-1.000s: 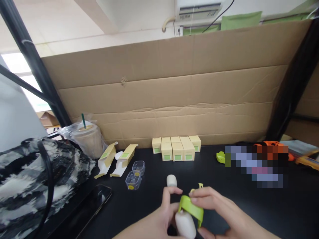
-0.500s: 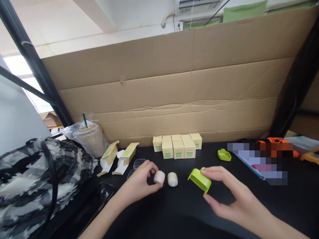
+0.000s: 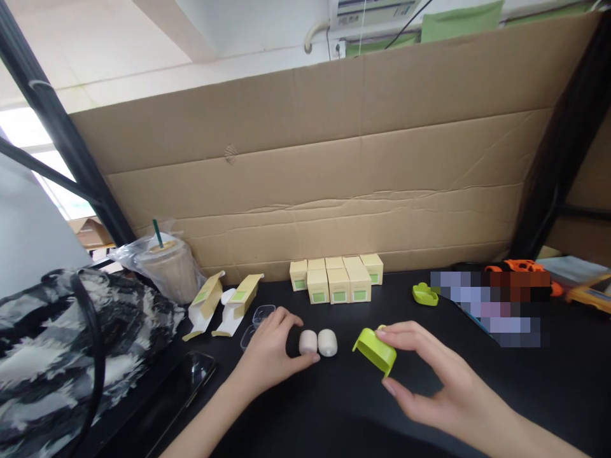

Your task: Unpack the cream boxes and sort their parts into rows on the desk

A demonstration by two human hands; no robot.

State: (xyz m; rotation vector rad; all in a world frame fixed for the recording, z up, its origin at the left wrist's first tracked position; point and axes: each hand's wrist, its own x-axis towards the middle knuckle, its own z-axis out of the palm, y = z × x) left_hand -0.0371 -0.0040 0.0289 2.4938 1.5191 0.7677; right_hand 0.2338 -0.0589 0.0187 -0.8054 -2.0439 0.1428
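My right hand [image 3: 429,375] pinches a lime-green curved plastic shell [image 3: 375,348] just above the black table, thumb below and fingers on top. My left hand [image 3: 271,346] rests on the table with its fingers curled beside a pale pink rounded piece [image 3: 308,342], thumb tip touching it. A second cream rounded piece [image 3: 327,342] lies right against the pink one. Two clear plastic cups [image 3: 261,316] sit just behind my left hand, partly hidden by it.
Several small cream boxes with green labels [image 3: 337,280] stand against the cardboard wall [image 3: 334,178]. Two opened cartons [image 3: 224,304], an iced drink in a bag [image 3: 167,264], a patterned bag [image 3: 57,356] and a phone [image 3: 184,388] lie left. Another green piece [image 3: 424,294] lies right.
My hands parted: the left set the pale piece on the table beside the other one, and the right carried the green shell off to the right.
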